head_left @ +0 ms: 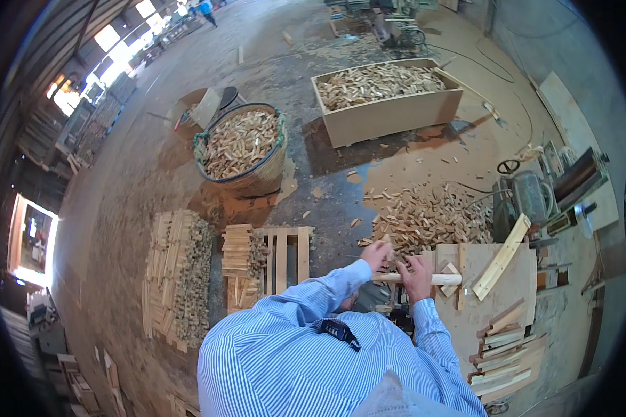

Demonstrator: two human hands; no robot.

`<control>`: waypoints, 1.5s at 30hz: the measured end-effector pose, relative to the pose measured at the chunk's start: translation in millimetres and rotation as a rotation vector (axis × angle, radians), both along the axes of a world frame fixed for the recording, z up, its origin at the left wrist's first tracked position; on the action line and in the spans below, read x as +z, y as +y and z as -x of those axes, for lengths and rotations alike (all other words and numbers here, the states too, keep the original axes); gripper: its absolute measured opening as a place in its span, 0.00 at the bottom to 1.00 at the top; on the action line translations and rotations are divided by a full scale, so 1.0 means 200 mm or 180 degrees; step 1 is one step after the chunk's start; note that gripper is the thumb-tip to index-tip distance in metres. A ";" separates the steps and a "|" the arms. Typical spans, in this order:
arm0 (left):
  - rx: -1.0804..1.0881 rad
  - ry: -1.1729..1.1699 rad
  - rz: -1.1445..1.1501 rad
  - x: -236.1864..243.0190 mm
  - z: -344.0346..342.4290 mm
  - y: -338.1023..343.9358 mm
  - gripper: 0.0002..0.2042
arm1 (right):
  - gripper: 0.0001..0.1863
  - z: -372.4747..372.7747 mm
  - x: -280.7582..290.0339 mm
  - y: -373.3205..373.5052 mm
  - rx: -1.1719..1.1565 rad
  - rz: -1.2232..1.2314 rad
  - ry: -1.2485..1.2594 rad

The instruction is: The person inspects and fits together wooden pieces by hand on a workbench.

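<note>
I see the right hand (pixel 417 278) gripping the stick (pixel 446 279), whose right end is above the bench (pixel 490 316). The left hand (pixel 377 256) is curled nearby; I cannot tell its grip.

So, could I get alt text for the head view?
A person's right hand holds a wooden stick at a workbench, the left hand near its left end. Beyond, wood offcuts lie heaped on the workshop floor and fill a basket and a box.

Woodworking workshop, evidenced by a box (pixel 396 118) of wood offcuts (pixel 382 83) at one o'clock, machinery (pixel 532 196) at three, stacked wooden strips (pixel 177 278) at eight.
</note>
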State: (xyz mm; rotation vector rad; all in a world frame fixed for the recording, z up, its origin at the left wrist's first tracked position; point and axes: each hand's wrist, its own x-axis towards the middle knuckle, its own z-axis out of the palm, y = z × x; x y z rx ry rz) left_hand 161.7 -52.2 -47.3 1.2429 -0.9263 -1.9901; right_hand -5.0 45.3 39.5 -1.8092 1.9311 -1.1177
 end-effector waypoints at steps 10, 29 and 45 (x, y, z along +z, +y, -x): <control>0.1867 -0.1067 -0.2784 -0.75 -1.26 0.22 0.16 | 0.26 -0.06 -0.19 -0.07 -0.0275 -0.0589 0.1017; 0.0101 -0.0262 0.0338 0.08 -0.44 -1.08 0.17 | 0.23 0.14 -0.10 0.37 -0.1850 -0.0001 0.0532; -0.2427 -0.1873 0.2395 0.05 0.15 0.02 0.20 | 0.14 1.01 -0.11 0.98 -0.3906 -0.2470 0.1656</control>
